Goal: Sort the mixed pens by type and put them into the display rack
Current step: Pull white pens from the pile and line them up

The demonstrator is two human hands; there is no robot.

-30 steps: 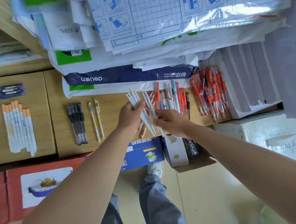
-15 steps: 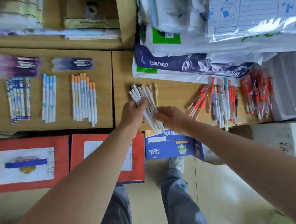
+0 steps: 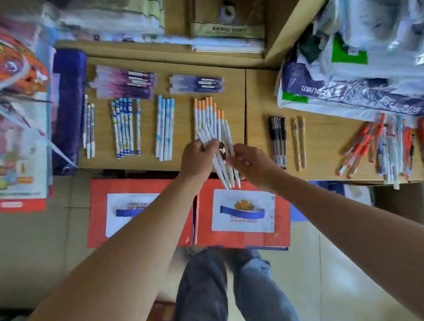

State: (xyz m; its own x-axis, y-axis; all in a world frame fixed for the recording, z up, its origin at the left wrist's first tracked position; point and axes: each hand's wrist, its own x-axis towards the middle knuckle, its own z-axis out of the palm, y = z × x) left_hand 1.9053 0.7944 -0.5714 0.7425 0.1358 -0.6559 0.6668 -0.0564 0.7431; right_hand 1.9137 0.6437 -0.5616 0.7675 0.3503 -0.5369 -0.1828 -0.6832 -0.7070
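White pens (image 3: 225, 174) are gripped in a bundle by the left hand (image 3: 196, 161) and pinched by the right hand (image 3: 252, 166) at centre frame, over the orange-capped row (image 3: 207, 113) (seemingly their kind), beside which they should be laid.

You're standing in what looks like a stationery shop's stockroom: pens (image 3: 164, 128) lie sorted in rows on a wooden shelf (image 3: 228, 84), with wrapped paper packs (image 3: 351, 88) and red cartons (image 3: 244, 243) around.
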